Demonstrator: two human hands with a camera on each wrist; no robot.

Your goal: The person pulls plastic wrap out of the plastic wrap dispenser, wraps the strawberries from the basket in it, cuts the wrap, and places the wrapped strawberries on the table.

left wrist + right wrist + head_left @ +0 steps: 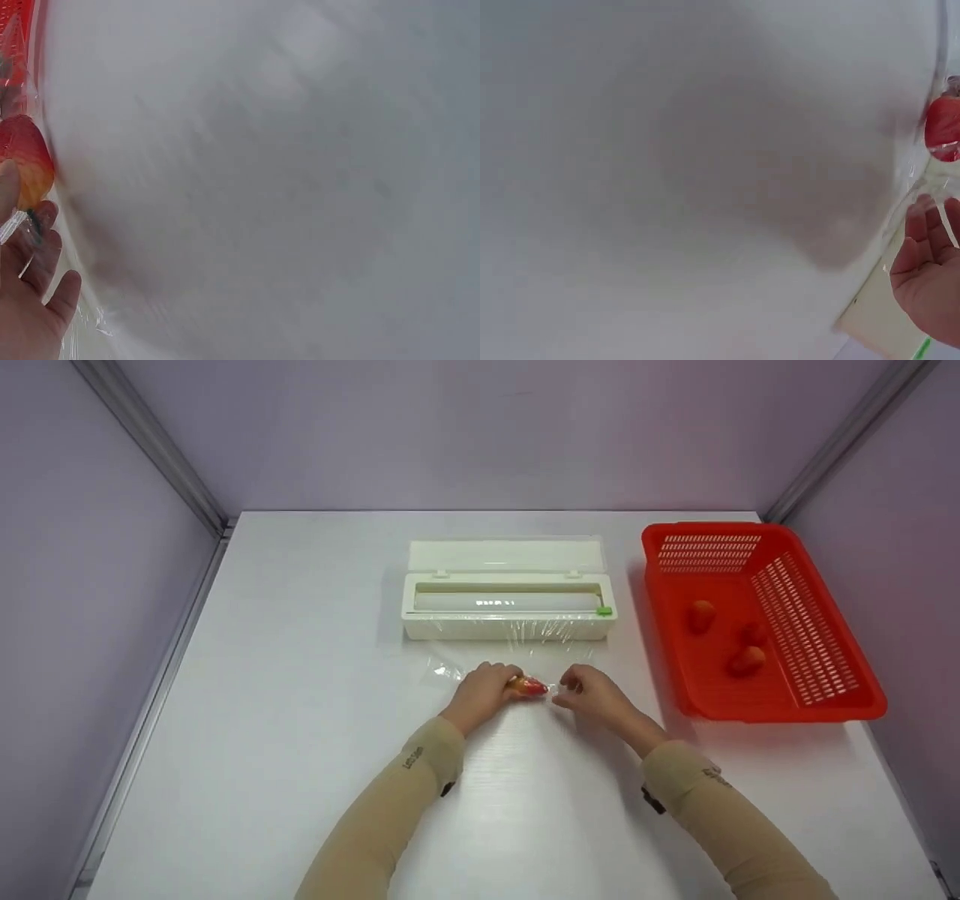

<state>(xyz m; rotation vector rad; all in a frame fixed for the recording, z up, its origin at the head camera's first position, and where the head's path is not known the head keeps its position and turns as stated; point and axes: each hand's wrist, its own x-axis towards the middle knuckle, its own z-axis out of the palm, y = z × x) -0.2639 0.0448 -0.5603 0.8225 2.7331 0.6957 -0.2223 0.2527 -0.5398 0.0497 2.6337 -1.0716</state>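
Observation:
A red-and-yellow fruit (527, 686) with a dark stem, mango-like in shape, is in my left hand (484, 692). The left thumb (7, 187) lies on one side of it and fingers are on the other. Clear plastic wrap (442, 669) covers the fruit and spreads back toward a white dispenser (510, 626). To the right of the fruit is my right hand (596, 695), thumb and fingers apart, near a short twist of wrap at the fruit's red end. In the right wrist view, film touches the extended right fingertips (925, 201).
The dispenser's lid (506, 556) stands raised behind a white roll (506, 601), and a green slider (604, 611) sits at its right end. A red plastic basket (795, 709) holds several reddish fruits at the right. Pale walls (480, 435) enclose the white table (300, 660).

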